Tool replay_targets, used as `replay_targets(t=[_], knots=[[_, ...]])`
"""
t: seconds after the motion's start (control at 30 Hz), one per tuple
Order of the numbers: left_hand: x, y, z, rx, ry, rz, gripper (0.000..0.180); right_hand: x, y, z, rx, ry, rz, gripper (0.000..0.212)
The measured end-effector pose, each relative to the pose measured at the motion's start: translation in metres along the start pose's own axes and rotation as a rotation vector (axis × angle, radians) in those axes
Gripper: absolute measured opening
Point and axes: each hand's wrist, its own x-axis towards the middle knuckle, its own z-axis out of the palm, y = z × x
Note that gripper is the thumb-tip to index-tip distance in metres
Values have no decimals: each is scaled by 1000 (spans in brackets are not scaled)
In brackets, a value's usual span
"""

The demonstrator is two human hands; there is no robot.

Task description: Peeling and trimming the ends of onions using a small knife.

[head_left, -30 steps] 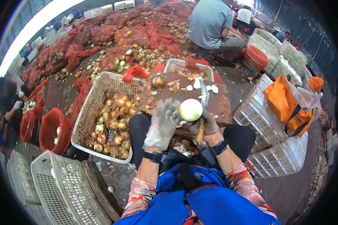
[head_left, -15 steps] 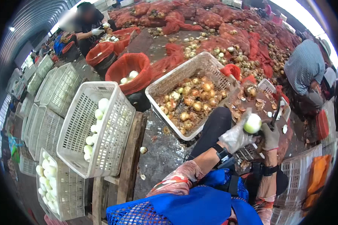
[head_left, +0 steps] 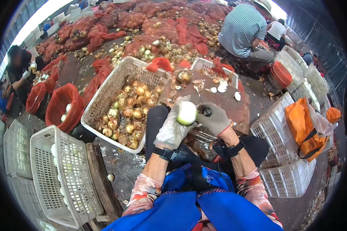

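Observation:
In my left hand (head_left: 169,129), covered by a thin whitish glove, sits a peeled white-green onion (head_left: 187,113). My right hand (head_left: 216,118) wears a grey glove and is closed around a knife (head_left: 207,112); its dark handle end shows, and a thin blade seems to point up and away. The right fingers are close against the onion's right side. Just beyond both hands is a brown board (head_left: 223,102) bearing an unpeeled onion (head_left: 184,77) and pale peel scraps (head_left: 222,86). Left of it, a white crate (head_left: 94,111) holds several brown-skinned onions (head_left: 133,111).
A crate with peeled onions (head_left: 67,169) stands at left on wooden beams (head_left: 104,181). Red mesh-lined buckets (head_left: 67,104) are behind it. Stacked white crates (head_left: 277,146) and an orange bag (head_left: 302,123) are at right. A person in a striped shirt (head_left: 243,30) sits at far right.
My view has swung to the right, so the scene shifts left. The onion stays in my left hand, and my right hand keeps the knife, now held closer against the onion.

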Motion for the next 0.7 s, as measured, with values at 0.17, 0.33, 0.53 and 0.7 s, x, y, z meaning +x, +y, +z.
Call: replay_targets(t=[0.17,0.33,0.53,0.7], knots=[[0,-4,1,-21,-14,34,53,-1,-1,-6,-121,-75,-12,36],[1,2,6,-132,-19,-34,56,-5,-2,-8,-158,-22,-26,36],[5,5,5,-75,-112,-55,58,-6,-4,-13,8,-16,12,39],[2,4,8,-96,-11,-6,54,-7,-7,2,-177,16,-62,43]])
